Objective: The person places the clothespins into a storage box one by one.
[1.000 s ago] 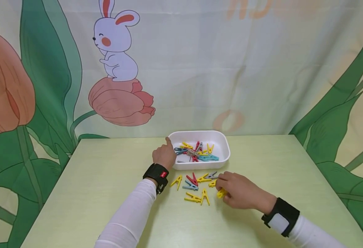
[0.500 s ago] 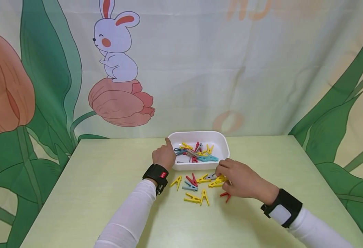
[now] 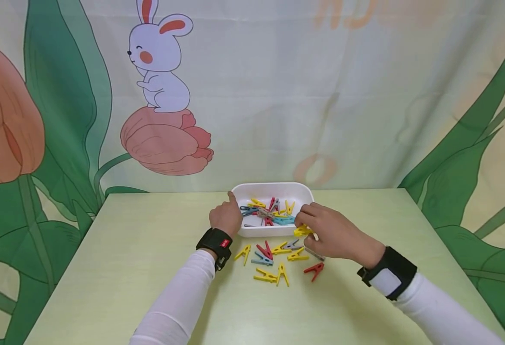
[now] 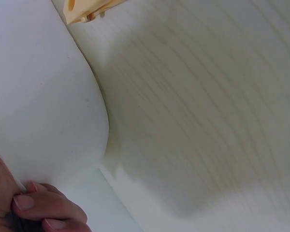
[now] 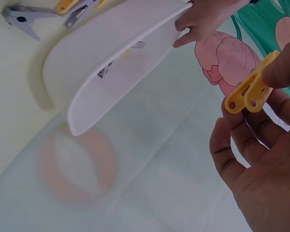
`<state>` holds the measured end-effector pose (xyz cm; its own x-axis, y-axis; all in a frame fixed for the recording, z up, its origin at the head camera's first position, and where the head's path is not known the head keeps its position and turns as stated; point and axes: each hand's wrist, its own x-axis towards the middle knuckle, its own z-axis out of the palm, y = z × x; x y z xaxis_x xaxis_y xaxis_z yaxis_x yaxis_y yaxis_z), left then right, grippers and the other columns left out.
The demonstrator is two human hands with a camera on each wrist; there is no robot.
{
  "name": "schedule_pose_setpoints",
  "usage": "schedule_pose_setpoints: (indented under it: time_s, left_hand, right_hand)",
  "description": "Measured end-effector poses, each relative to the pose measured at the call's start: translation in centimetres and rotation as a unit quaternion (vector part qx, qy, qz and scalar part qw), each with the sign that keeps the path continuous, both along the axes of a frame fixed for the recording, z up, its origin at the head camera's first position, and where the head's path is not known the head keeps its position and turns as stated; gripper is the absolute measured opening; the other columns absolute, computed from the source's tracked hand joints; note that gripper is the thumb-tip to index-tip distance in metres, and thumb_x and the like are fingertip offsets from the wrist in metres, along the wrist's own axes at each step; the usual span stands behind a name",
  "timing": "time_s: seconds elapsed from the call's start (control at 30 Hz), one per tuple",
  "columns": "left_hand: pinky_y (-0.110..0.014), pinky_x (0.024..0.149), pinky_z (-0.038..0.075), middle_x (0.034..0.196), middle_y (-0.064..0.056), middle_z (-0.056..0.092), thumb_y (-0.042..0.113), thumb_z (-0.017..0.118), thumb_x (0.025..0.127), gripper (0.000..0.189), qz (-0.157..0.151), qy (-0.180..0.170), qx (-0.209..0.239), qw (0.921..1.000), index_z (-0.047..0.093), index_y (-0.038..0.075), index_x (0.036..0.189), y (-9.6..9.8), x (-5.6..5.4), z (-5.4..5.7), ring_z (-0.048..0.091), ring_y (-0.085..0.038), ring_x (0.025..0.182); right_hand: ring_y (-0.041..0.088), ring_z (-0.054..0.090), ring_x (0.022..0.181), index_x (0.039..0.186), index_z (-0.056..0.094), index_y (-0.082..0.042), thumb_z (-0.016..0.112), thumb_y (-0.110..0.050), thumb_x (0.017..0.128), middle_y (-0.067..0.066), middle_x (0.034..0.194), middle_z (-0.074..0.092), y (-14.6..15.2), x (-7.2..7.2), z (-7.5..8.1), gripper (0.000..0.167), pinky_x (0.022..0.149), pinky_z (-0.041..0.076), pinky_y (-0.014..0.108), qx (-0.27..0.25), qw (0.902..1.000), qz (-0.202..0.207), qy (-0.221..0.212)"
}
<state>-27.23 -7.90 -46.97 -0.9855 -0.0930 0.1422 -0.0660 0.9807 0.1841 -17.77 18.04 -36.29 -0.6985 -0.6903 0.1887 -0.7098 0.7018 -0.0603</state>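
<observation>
My right hand (image 3: 332, 235) pinches a yellow clothespin (image 5: 251, 87) between thumb and fingers, just over the near right corner of the white plastic tray (image 3: 269, 232). At the tray's left end my left hand (image 3: 226, 218) grips the rim, its fingertips (image 4: 48, 205) curled at the wall in the left wrist view. Inside the tray lies a mixed heap of clothespins, with a turquoise one (image 3: 283, 220) and a dark blue one (image 3: 248, 211) among them. A red clothespin (image 3: 315, 270) rests on the table below my right hand.
Several loose clothespins lie on the table in front of the tray, including a yellow one (image 3: 282, 274), a light blue one (image 3: 262, 258) and a grey one (image 3: 292, 244). A printed curtain (image 3: 252, 96) hangs behind the table's back edge.
My right hand has moved up toward the tray with the yellow clothespin, uncovering the red clothespin and a grey one on the table. My left hand stays at the tray's left end.
</observation>
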Motion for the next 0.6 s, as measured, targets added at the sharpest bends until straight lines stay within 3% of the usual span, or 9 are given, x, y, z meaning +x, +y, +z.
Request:
schedule_pose_setpoints:
  time_s: [0.6]
  left_hand:
    - [-0.037, 0.054, 0.046, 0.07, -0.012, 0.063, 0.019, 0.049, 0.098, 0.057, 0.005, -0.02, 0.002, 0.9998, 0.035, 0.0, 0.15, 0.2, -0.2, 0.2, 0.057, -0.024, 0.056]
  right_hand:
    - [0.017, 0.056, 0.093, 0.111, 0.066, -0.013, 0.067, -0.017, 0.085, 0.001, 0.109, 0.062, -1.2, -3.5, 2.8, 0.026, 0.082, 0.052, 0.034, -0.019, 0.9996, -0.009, -0.018]
